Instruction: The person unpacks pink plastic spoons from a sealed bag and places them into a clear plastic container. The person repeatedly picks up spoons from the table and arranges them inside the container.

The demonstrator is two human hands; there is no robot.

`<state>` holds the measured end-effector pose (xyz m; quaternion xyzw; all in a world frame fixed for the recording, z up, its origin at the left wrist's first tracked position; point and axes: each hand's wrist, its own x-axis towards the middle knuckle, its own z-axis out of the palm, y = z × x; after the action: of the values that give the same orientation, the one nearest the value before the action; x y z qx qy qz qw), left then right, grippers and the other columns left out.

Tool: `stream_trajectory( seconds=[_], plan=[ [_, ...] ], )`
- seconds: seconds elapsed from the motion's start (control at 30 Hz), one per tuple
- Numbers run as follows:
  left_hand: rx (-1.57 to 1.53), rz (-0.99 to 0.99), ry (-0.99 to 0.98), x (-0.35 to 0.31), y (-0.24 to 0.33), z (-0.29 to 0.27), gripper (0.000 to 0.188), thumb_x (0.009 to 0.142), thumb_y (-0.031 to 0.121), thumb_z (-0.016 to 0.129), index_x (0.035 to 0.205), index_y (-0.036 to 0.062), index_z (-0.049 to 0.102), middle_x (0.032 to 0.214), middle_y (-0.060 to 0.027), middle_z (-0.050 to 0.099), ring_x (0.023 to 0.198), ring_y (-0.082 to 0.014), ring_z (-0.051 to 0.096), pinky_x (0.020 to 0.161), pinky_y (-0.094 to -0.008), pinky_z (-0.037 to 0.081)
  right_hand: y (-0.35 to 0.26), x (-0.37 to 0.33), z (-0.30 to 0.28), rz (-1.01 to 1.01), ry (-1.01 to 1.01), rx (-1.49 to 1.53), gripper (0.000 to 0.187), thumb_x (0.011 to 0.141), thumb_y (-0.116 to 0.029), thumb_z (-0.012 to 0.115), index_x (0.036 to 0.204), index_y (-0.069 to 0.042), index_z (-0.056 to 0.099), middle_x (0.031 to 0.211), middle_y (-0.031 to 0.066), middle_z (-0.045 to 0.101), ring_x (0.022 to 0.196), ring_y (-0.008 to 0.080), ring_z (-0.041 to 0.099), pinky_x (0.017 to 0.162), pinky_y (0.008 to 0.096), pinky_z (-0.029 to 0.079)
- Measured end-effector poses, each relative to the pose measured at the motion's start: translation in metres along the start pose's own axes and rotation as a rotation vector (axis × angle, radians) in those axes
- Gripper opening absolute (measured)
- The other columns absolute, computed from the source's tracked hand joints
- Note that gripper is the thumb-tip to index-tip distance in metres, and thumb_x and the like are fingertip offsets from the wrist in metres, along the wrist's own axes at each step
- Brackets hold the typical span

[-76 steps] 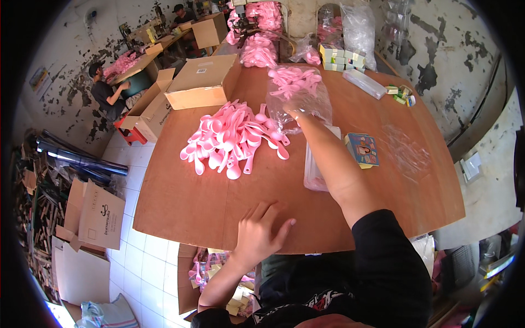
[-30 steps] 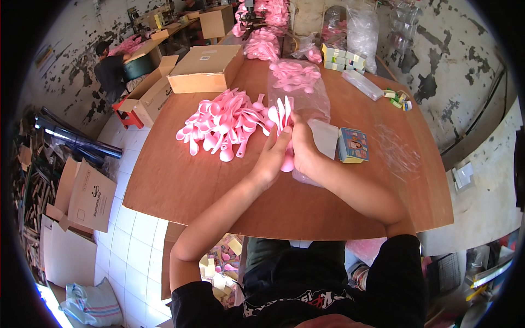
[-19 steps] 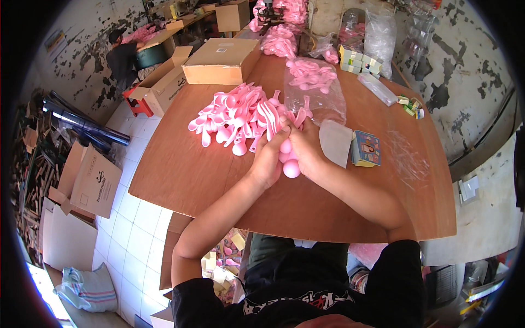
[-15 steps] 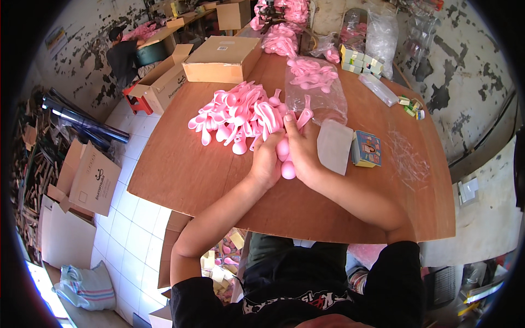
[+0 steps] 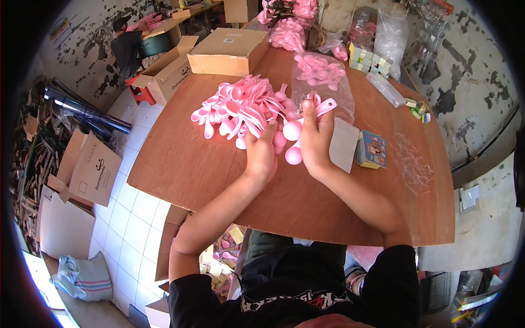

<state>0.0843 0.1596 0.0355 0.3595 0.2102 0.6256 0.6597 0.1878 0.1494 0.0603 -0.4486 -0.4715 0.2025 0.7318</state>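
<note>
A heap of pink plastic spoons (image 5: 232,104) with rounded bowls lies on the brown table (image 5: 186,164). My right hand (image 5: 317,139) is closed round several pink spoons, their round bowls (image 5: 293,156) sticking out to its left and a handle (image 5: 327,106) pointing up past the thumb. Against the near right edge of the heap, my left hand (image 5: 260,153) is curled with its thumb up. Pink bowls (image 5: 279,141) show at its fingers, which are partly hidden. Beyond my right hand lies a clear plastic bag (image 5: 333,98) with more pink spoons inside.
Right of my hands are a white sheet (image 5: 344,143), a small blue-and-yellow box (image 5: 372,150) and thin clear strips (image 5: 413,167). A closed carton (image 5: 227,52) stands behind the heap. Another person (image 5: 127,52) sits at the far left, near an open carton (image 5: 167,79).
My hands, pressed together before, have moved apart. The right one keeps spoons and now shows more bowls; the left has shifted slightly left beside the heap. The view has tilted a little.
</note>
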Motion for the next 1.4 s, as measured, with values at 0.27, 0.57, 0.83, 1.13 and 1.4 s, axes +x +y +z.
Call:
stream_trajectory(
  seconds=[0.27,0.57,0.83,1.13,1.4],
  plan=[
    [0.196,0.013,-0.140,0.005,0.003,-0.015,0.030,0.099,0.007,0.050,0.129,0.0059,0.049,0.108,-0.0053,0.060,0.090,-0.0130,0.063,0.078,-0.0289,0.054,-0.001,0.032,-0.017,0.331,-0.085,0.007,0.040,0.099,-0.043,0.056,0.105,-0.004,0.062,0.083,-0.0006,0.054,0.074,0.0073,0.051,0.061,0.0262,0.044],
    [0.468,0.112,-0.357,-0.001,0.018,-0.004,0.043,0.095,0.010,0.063,0.132,0.0048,0.042,0.105,-0.0036,0.060,0.089,-0.0097,0.061,0.072,-0.0248,0.052,-0.002,0.033,-0.015,0.100,-0.337,-0.107,0.042,0.096,-0.035,0.063,0.112,0.004,0.061,0.099,0.0106,0.069,0.090,0.0145,0.066,0.078,0.0287,0.051],
    [0.730,0.568,-0.056,0.056,0.054,-0.031,0.024,0.092,0.014,0.064,0.112,0.0039,0.057,0.088,-0.0063,0.067,0.077,-0.0159,0.063,0.070,-0.0313,0.052,0.016,0.058,-0.032,0.016,-0.278,-0.339,0.045,0.092,-0.040,0.067,0.106,0.001,0.056,0.090,0.0109,0.063,0.072,0.0146,0.062,0.057,0.0307,0.049],
    [2.003,0.103,-0.084,0.174,0.081,-0.039,0.041,0.081,0.026,0.063,0.116,0.0052,0.058,0.113,-0.0223,0.067,0.108,-0.0365,0.065,0.090,-0.0468,0.051,-0.008,0.063,-0.052,0.457,-0.274,-0.072,0.035,0.097,-0.039,0.060,0.105,-0.006,0.053,0.070,0.0005,0.052,0.047,0.0081,0.046,0.041,0.0243,0.035],
    [2.255,-0.160,-0.019,0.184,0.071,-0.036,0.065,0.077,0.041,0.056,0.133,0.0103,0.054,0.138,-0.0173,0.049,0.130,-0.0345,0.049,0.101,-0.0474,0.037,-0.004,0.073,-0.067,0.813,-0.472,0.490,0.040,0.098,-0.039,0.058,0.118,-0.007,0.048,0.077,0.0011,0.051,0.061,0.0123,0.050,0.057,0.0307,0.044]
  ],
)
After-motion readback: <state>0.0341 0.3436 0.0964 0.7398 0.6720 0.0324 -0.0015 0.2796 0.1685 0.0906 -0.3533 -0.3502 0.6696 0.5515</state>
